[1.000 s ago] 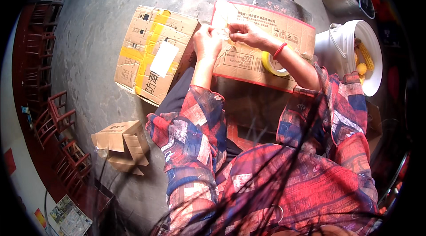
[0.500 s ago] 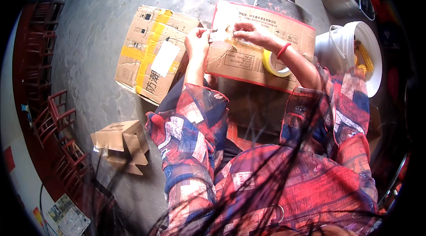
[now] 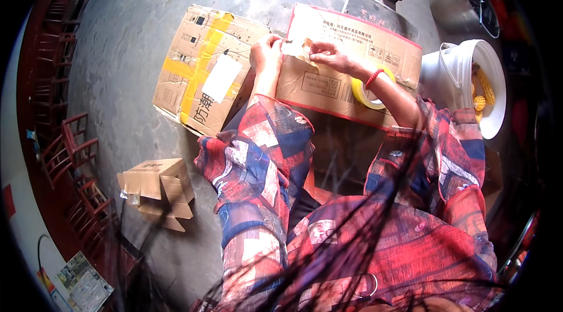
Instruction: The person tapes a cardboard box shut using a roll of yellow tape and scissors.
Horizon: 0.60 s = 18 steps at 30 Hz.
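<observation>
A brown cardboard box with red edges [image 3: 352, 71] lies in front of me on the concrete floor. My left hand [image 3: 267, 54] presses on its left end, fingers on a strip of clear tape [image 3: 296, 48]. My right hand [image 3: 328, 54] pinches the same strip from the right. A roll of yellowish tape [image 3: 366, 92] hangs around my right wrist, beside a red bracelet [image 3: 373, 77]. Both forearms wear red and blue patterned sleeves.
A second brown box with yellow tape and a white label [image 3: 202, 68] lies to the left. A small open carton [image 3: 157, 192] sits lower left. A white bucket with corn cobs [image 3: 469, 86] stands right, a metal bucket [image 3: 463, 1] behind it. Red chairs [image 3: 64, 148] line the left.
Both hands have moved left along the box top, drawing the tape strip toward its left end. The boxes have stayed in place.
</observation>
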Tool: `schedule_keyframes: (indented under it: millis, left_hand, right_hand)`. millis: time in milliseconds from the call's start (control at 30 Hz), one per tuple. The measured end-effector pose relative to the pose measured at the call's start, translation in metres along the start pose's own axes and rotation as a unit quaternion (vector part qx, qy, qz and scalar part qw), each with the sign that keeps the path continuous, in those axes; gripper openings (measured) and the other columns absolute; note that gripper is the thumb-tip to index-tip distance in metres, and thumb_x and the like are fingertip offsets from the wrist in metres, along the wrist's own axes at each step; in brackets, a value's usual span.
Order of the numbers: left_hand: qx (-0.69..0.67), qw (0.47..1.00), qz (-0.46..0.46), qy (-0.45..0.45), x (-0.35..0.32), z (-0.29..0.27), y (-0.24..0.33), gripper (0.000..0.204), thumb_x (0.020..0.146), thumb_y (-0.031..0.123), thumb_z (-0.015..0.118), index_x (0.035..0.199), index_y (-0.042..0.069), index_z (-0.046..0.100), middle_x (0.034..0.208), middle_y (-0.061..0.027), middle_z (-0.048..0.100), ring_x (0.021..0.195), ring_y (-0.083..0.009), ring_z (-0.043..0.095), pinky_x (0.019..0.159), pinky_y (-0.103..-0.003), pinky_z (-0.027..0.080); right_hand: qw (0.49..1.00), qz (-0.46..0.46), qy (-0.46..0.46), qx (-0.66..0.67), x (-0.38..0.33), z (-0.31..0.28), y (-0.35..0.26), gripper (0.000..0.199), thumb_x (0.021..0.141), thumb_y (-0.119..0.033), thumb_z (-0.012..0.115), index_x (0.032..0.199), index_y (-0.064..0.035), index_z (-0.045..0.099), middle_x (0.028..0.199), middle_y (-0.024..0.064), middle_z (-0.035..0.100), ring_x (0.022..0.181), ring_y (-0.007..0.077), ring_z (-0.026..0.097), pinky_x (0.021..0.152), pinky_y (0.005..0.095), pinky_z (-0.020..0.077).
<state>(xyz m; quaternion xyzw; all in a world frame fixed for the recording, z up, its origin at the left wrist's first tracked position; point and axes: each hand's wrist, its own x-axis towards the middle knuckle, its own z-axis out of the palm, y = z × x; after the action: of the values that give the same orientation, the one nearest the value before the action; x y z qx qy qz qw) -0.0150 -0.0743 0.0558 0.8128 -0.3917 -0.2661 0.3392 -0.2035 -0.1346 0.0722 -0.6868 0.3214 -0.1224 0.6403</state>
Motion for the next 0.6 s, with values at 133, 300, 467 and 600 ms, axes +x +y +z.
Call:
schedule_keyframes:
  millis: [133,300,467,600]
  left_hand:
    - [-0.053,0.998,0.013,-0.014,0.007,0.013,-0.014,0.009,0.075,0.016,0.064,0.081,0.011,0.068,0.069,-0.0063,0.064,0.064,-0.0155,0.062,0.060,-0.028,0.047]
    - [-0.196,0.978,0.038,-0.054,0.016,0.020,-0.045,0.010,0.077,0.005,0.064,0.086,0.002,0.066,0.074,-0.0026,0.064,0.065,-0.0068,0.057,0.060,-0.021,0.047]
    - [-0.268,0.960,0.015,-0.078,0.017,0.029,-0.053,0.011,0.078,0.005,0.063,0.088,0.001,0.064,0.077,-0.0014,0.063,0.067,-0.0070,0.057,0.061,-0.021,0.047]
    - [-0.250,0.967,-0.002,-0.047,0.018,0.036,-0.054,0.008,0.077,0.005,0.061,0.083,0.001,0.064,0.072,-0.0037,0.063,0.066,-0.0083,0.057,0.063,-0.024,0.047]
  right_hand:
    - [1.000,0.002,0.022,-0.014,0.002,-0.002,0.005,0.017,0.079,-0.019,0.062,0.085,-0.0032,0.061,0.079,0.0033,0.061,0.078,0.0104,0.056,0.072,0.0273,0.0456]
    - [1.000,0.005,0.002,0.023,0.007,0.005,0.001,0.019,0.080,-0.019,0.062,0.087,-0.0021,0.061,0.081,0.0029,0.061,0.079,0.0098,0.055,0.072,0.0268,0.0455]
    - [0.998,0.046,-0.011,0.047,0.013,0.011,-0.005,0.020,0.082,-0.021,0.062,0.091,-0.0033,0.061,0.082,-0.0003,0.060,0.078,0.0071,0.053,0.070,0.0233,0.0435]
    - [0.992,0.049,-0.016,0.113,0.019,0.010,-0.007,0.022,0.082,-0.023,0.061,0.094,-0.0044,0.060,0.082,-0.0034,0.057,0.076,0.0032,0.049,0.065,0.0190,0.0395]
